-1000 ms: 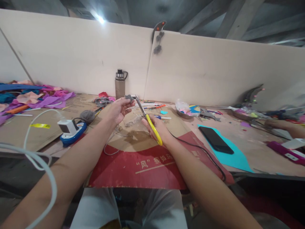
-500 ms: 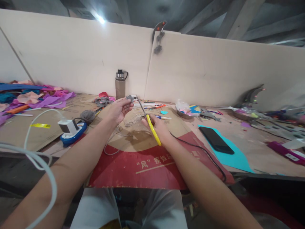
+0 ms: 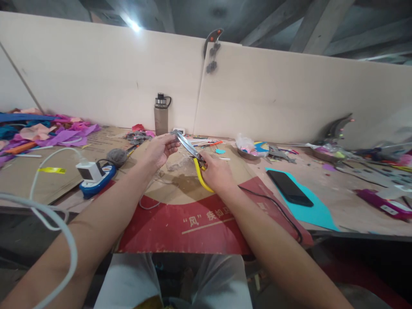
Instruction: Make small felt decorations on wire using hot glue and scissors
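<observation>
Left hand: raised just above the table, palm turned inward, fingers curled, thumb and fingertips pinching a grey scrap. The scrap is small, so its shape cannot be made out.

Right hand: fingers closed around the yellow handles of the scissors. The blades point up and to the left, with the tip at the scrap in the left fingertips. They lie close together, and I cannot tell whether they are fully shut.

Both hands are over the red and tan cardboard that covers the near edge of the table.

Surroundings:
- Bottle upright against the back panel, behind the left hand.
- Ball of grey yarn left of the left wrist.
- White charger plugged into a blue power strip, nearer on the left.
- Black phone lying on a turquoise sheet, right of the right forearm.
- Heap of pink and purple scraps at far left.
</observation>
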A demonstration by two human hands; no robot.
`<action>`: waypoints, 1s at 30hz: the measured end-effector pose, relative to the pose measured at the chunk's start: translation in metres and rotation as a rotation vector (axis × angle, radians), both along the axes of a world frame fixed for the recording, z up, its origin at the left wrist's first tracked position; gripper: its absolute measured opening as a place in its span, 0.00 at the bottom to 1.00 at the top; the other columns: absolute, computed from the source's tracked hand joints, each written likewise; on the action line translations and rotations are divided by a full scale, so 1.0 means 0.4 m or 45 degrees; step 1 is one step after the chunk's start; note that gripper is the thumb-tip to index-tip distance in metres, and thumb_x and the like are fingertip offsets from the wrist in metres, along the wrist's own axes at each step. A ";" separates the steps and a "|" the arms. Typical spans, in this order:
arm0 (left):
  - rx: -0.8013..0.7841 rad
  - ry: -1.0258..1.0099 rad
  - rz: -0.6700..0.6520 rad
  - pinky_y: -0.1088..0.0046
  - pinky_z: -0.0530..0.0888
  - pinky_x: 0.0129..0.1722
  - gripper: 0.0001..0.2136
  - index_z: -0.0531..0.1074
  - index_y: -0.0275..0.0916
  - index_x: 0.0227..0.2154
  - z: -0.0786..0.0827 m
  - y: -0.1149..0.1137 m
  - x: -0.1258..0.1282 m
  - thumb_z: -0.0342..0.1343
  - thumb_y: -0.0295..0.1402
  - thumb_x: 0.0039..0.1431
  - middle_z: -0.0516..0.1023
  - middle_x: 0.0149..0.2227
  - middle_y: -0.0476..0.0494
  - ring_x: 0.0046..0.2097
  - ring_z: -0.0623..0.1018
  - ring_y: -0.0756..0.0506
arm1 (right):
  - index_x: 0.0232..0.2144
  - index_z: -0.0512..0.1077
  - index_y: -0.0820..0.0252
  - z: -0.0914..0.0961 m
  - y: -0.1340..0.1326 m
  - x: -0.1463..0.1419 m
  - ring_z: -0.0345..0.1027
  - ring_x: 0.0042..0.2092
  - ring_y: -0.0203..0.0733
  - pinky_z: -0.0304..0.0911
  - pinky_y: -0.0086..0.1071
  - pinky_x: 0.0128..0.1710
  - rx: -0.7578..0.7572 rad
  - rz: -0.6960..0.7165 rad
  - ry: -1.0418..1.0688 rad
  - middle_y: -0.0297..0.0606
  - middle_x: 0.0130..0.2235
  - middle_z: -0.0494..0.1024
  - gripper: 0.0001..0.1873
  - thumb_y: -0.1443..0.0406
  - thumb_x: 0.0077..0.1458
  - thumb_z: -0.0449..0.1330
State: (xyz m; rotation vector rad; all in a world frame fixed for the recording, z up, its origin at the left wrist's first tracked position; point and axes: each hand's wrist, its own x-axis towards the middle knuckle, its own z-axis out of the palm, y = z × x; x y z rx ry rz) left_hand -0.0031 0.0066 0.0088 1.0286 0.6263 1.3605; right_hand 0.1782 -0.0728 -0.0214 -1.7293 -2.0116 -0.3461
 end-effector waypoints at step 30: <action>0.045 0.082 0.069 0.82 0.70 0.22 0.04 0.76 0.33 0.28 -0.008 0.002 0.000 0.62 0.27 0.46 0.78 0.29 0.44 0.26 0.75 0.54 | 0.55 0.59 0.53 0.012 -0.012 -0.005 0.71 0.40 0.47 0.59 0.34 0.36 -0.015 -0.151 -0.187 0.45 0.43 0.75 0.20 0.62 0.61 0.45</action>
